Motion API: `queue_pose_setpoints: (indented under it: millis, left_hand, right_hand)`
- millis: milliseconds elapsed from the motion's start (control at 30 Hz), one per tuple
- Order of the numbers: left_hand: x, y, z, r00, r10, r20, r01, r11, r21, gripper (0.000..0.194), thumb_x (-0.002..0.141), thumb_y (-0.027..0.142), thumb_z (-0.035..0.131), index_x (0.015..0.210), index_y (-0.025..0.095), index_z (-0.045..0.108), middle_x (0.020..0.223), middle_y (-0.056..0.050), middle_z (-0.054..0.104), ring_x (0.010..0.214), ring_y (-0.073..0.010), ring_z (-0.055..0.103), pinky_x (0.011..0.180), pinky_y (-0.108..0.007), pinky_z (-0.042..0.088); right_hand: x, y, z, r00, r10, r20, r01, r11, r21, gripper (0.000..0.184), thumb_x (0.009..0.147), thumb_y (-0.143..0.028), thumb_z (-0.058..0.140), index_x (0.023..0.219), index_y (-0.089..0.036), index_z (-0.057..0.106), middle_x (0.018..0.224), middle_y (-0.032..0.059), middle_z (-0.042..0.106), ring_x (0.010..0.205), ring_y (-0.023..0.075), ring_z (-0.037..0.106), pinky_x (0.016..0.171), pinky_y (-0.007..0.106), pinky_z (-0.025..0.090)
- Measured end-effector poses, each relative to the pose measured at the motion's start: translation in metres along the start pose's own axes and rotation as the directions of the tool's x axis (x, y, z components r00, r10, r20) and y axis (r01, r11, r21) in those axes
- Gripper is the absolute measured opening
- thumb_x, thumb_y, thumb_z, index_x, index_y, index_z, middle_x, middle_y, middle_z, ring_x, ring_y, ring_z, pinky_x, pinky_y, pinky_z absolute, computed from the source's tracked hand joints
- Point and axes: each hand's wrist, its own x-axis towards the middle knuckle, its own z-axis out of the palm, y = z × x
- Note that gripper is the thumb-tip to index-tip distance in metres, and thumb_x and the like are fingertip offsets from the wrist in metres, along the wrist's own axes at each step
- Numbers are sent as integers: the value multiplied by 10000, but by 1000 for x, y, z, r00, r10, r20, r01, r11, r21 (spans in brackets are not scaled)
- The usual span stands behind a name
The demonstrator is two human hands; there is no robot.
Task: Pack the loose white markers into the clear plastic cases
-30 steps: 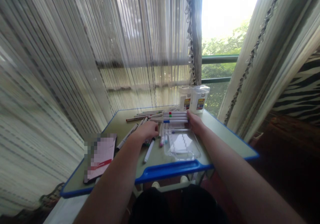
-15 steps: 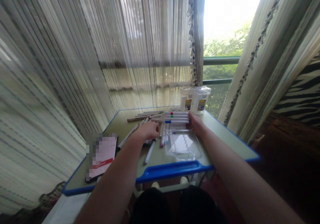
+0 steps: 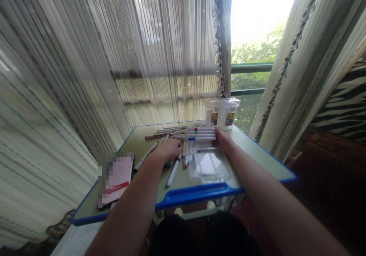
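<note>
**Markers partly gathered at a small table**

Sorting appears to be partway along: some markers are collected in a row, while many others lie loose. The right hand [image 3: 224, 141] grips a bundle of markers [image 3: 204, 135] by one end, laid side by side above the far edge of a clear plastic case [image 3: 210, 162]. About four are distinguishable, with red, green and blue bands visible. The left hand [image 3: 170, 149] is curled over the loose markers [image 3: 151, 150]; whether its fingers hold one cannot be told.

Counts: at least eight loose markers, spread left of the case and behind the left hand, overlap and partly hide one another, so an exact total is not possible. One white marker [image 3: 172, 174] lies apart at the front, its upper end close to the left hand. There is one clear case and two clear tubs [image 3: 229, 115], upright side by side at the back right. One flat pink-faced object [image 3: 118, 181], partly pixelated, lies at the left of the table [image 3: 265, 168].
</note>
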Motion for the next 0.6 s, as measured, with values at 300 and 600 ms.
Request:
queue_pose_setpoints:
  millis: [300,600]
  left_hand:
    - [-3,1,-3,999,-4,48,5,1000,-30,217,699,290,531,773,200,715,789,-34,701,708,-155,621,602,-230,436]
    - [-9,5,-6,998,-21,58,20,1000,6,180,648,288,623,774,191,707,821,-53,702,752,-186,634,638,-249,464]
  right_hand:
    - [-4,-2,3,999,31,-10,-31,1000,0,218,919,-358,464,848,-180,569,592,-2,604,451,132,554,367,237,452]
    - [-2,-1,2,997,69,-19,-69,998,4,236,927,-363,439,830,-185,559,581,-14,585,444,122,532,386,232,463]
